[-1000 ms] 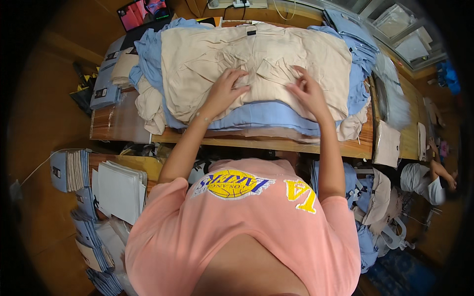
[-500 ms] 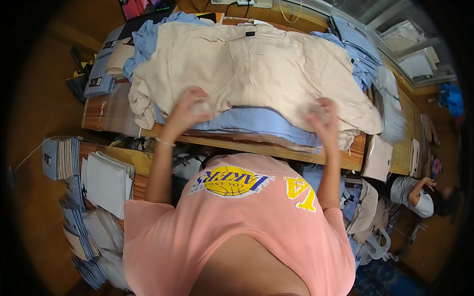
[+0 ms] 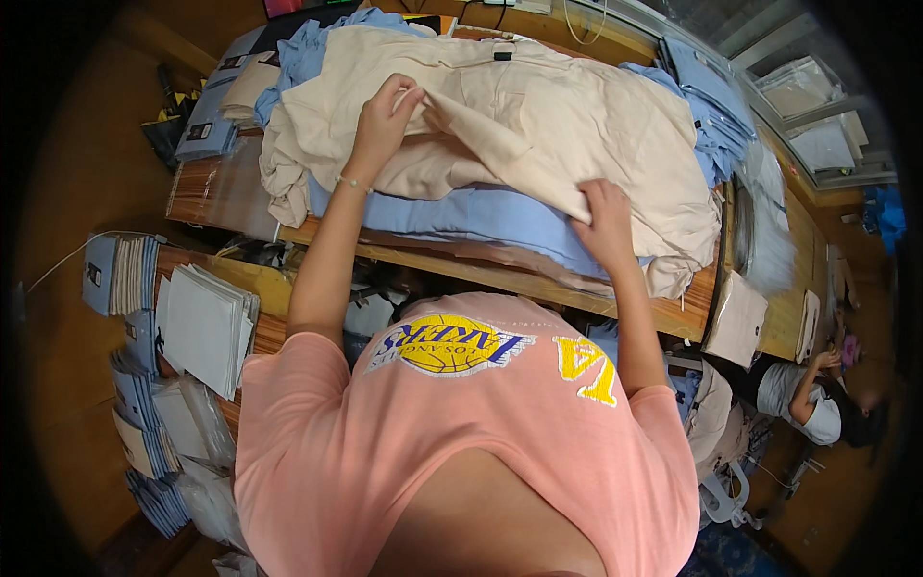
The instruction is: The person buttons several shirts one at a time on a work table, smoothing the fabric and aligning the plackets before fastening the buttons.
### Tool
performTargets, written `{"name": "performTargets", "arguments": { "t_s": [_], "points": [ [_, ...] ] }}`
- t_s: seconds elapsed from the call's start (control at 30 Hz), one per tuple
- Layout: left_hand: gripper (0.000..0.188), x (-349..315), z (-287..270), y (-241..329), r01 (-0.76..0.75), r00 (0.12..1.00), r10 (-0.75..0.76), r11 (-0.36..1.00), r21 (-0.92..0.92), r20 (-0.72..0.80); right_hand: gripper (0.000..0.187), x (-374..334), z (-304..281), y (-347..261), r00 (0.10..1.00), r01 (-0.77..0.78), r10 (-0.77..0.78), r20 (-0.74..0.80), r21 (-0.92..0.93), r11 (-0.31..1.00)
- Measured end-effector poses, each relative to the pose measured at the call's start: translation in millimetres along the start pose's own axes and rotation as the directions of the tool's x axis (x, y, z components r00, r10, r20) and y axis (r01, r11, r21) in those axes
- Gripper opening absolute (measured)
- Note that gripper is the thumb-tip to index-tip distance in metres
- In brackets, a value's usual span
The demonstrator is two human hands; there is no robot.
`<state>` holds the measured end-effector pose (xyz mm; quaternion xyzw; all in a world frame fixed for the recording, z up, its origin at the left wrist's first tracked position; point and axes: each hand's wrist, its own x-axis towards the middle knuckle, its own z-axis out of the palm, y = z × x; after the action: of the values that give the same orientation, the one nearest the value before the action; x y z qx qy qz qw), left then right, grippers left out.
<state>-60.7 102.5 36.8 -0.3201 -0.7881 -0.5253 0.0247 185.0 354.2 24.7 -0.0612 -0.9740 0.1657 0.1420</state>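
A beige garment (image 3: pixel 586 125), likely a shirt with a small dark neck label (image 3: pixel 502 57), lies spread over a pile of light blue clothing (image 3: pixel 461 213) on a wooden table (image 3: pixel 687 313). My left hand (image 3: pixel 386 117) pinches its near edge and holds it lifted, so a flap folds upward and slants down to the right. At the lower right end of that flap, my right hand (image 3: pixel 604 216) grips the cloth, fingers curled over it. Part of the garment's underside shows below the flap.
Folded blue garments (image 3: pixel 707 91) are stacked at the far right, others (image 3: pixel 207 135) at the far left. Clear plastic bags (image 3: pixel 764 231) lie along the right side. White sheets (image 3: pixel 207 327) and folded-clothes stacks (image 3: pixel 144 423) stand at lower left. Another person (image 3: pixel 812 399) is at the right.
Both hands were apart above the flat garment and blurred. Now they hold its near edge; the left has moved away from me and lifted the cloth into a fold.
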Motion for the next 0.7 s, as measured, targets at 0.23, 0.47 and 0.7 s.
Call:
{"name": "performTargets", "arguments": {
  "t_s": [0.23,0.47,0.7],
  "points": [
    [0.055,-83.1,0.7,-15.1,-0.392,0.910,0.260,0.794,0.464,0.324,0.032,-18.5,-3.0,55.8,0.916,-0.108,0.094,-0.391,-0.015,0.994],
    [0.018,1.8,-51.7,-3.5,0.065,0.971,-0.092,0.990,0.127,0.221,0.023,50.5,-128.2,94.3,0.979,-0.173,0.077,0.189,0.568,0.805],
    [0.019,-31.4,-78.3,-3.7,0.132,0.756,-0.344,0.913,0.386,0.556,0.021,30.9,-104.8,112.0,0.780,-0.361,0.190,0.596,0.180,0.915]
  ]
}}
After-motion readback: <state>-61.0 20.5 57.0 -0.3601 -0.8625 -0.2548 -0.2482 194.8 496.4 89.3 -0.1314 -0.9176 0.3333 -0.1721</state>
